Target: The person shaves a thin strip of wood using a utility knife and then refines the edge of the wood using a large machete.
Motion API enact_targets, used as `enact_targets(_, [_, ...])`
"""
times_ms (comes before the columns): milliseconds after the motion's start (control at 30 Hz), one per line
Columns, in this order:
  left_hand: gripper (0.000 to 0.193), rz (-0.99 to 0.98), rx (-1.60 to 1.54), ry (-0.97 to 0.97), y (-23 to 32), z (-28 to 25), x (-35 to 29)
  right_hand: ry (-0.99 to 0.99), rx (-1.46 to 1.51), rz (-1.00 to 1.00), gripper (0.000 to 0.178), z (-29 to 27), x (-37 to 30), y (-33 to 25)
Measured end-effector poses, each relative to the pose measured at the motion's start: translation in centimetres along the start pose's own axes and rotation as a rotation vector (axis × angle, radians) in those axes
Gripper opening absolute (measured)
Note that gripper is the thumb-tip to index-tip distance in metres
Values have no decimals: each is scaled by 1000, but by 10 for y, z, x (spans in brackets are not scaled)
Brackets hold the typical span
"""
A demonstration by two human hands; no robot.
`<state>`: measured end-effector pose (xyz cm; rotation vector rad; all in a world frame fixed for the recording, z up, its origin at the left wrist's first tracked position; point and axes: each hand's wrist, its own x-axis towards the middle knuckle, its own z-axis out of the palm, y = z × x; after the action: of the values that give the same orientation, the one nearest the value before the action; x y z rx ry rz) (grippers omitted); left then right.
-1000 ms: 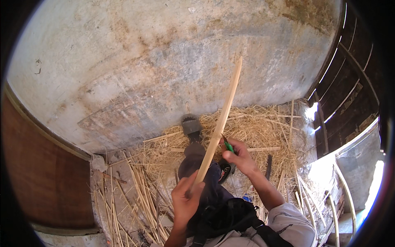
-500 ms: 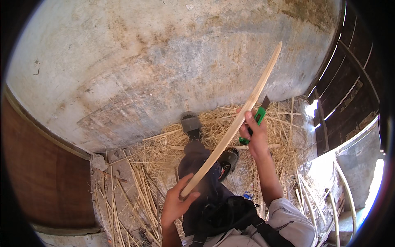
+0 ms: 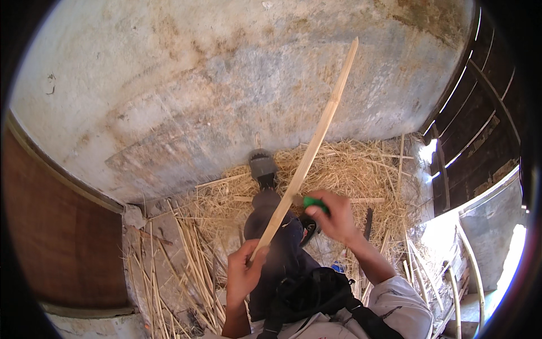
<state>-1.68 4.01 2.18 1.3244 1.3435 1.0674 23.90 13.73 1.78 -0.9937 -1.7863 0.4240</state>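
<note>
My left hand (image 3: pixel 243 271) is closed round the lower end of a long, pale strip of split bamboo or wood (image 3: pixel 312 150). The strip slants up and to the right, tapering to a point in front of the wall. In my right hand (image 3: pixel 336 220) is a green utility knife (image 3: pixel 316 203), gripped with its blade turned left. The blurred blade meets or nearly meets the strip's right edge, a little above my left hand; I cannot tell whether it cuts in. Beneath the strip are my dark-trousered leg and a grey-toed shoe (image 3: pixel 262 165).
A stained concrete wall (image 3: pixel 226 96) rises ahead. Straw-like shavings (image 3: pixel 361 169) cover the floor at its foot. Thin sticks (image 3: pixel 195 254) lie to the left, beside a brown panel (image 3: pixel 62 226). Dark slatted boards (image 3: pixel 480 113) and curved poles (image 3: pixel 471 254) stand right.
My right hand has let go of the strip and moved down and left, bringing the knife to the strip's edge. The strip stands steeper, its tip further left and higher.
</note>
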Motion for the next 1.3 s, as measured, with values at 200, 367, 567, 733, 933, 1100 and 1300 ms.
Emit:
enact_targets(200, [14, -13, -75, 44, 10, 13, -1, -125, -211, -130, 28, 8, -14, -24])
enact_targets(367, [14, -22, -123, 73, 16, 19, -4, -84, -306, -153, 28, 4, -10, -31])
enact_targets(567, [17, 21, -112, 124, 15, 27, -4, -52, -342, -138, 29, 0, -3, -36])
enact_targets(733, [16, -6, -43, 134, 14, 25, -5, -5, -324, -170, 29, 2, 1, -31])
enact_targets(933, [16, 1, -24, 153, 10, 24, -6, -24, -339, -169, 28, 1, 6, -29])
enact_targets(1100, [17, -25, 6, 159, 14, 23, -9, -11, -311, -157, 26, 3, 9, -24])
enact_targets(1300, [18, -28, 57, 159, 4, 23, -19, 122, -301, -44, 25, -8, 30, 2])
